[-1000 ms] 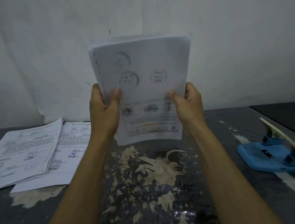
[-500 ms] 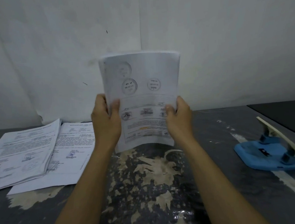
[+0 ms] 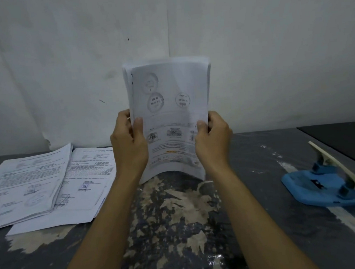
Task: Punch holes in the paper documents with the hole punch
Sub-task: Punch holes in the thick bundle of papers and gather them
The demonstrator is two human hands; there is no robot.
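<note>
Wall [image 3: 272,52]: pale, fills the upper half of the frame, with a vertical seam running down near centre.

Table [image 3: 266,244]: dark grey surface across the lower half, its coating worn away in pale flaking patches at lower centre and lower left. A pale stripe runs diagonally through the lower right.

Paper piles [image 3: 38,185]: two overlapping piles of printed sheets lying flat at left of frame, the thicker pile on top of the left part of the other. Stamps and signatures visible; text too small to read.

Held paper stack [image 3: 170,113]: centre of frame, stood upright on its bottom edge, which touches the table. Sheets bowed, the bottom edge arching up in the middle. Round stamp marks on the facing page. Top edges of the sheets slightly uneven.

Left hand [image 3: 128,146]: grips the stack's left edge, thumb on the facing page, fingers wrapped behind.

Right hand [image 3: 213,140]: grips the stack's right edge likewise, thumb in front, fingers curled round the back. Both forearms reach up from the bottom of the frame.

Hole punch [image 3: 327,184]: blue base with cream lever raised, resting on the table at right of frame, well apart from the stack and both hands. Untouched.
</note>
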